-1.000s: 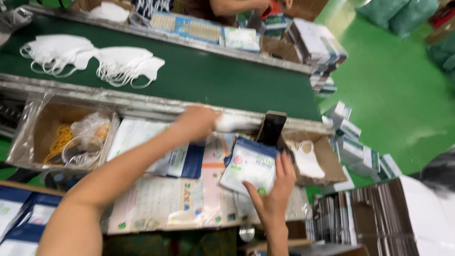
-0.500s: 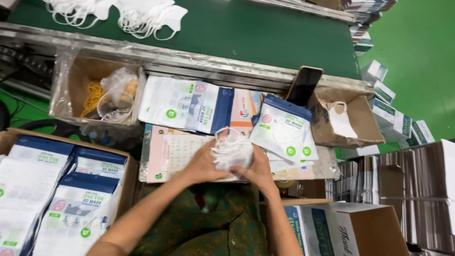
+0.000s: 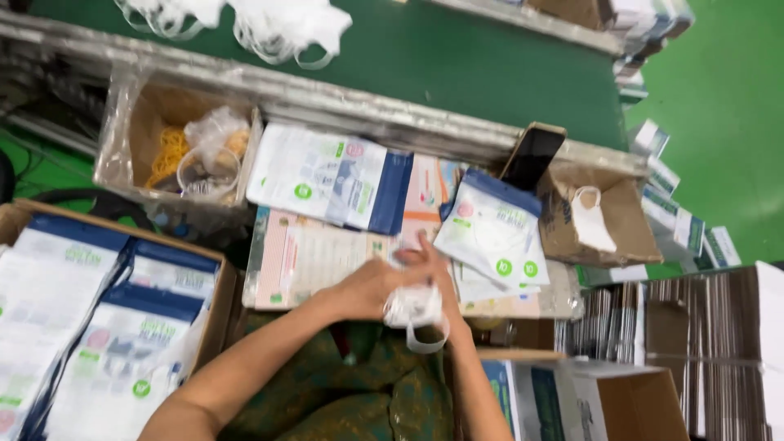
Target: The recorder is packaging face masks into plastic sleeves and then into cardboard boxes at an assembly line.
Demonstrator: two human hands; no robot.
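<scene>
Fingers of the left hand (image 3: 371,286) and right hand (image 3: 429,273) pinch a folded white mask (image 3: 414,309) together at six o'clock from the pouch (image 3: 490,237); its dangling ear loop could snag.

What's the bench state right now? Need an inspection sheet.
Surface: worktop covered by printed sheets; green conveyor belt behind it.
Job's things: white masks bunched between both hands, one ear loop hanging below.
Clutter: pouch stack, single pouch, rubber-band box, carton of pouches, open box with one mask, phone propped upright, loose masks on the belt.
Grippers: left hand and right hand closed on the masks.
Cables: dark cable at left, below the rubber-band box.
Surroundings: green floor, flat cartons at right.
</scene>
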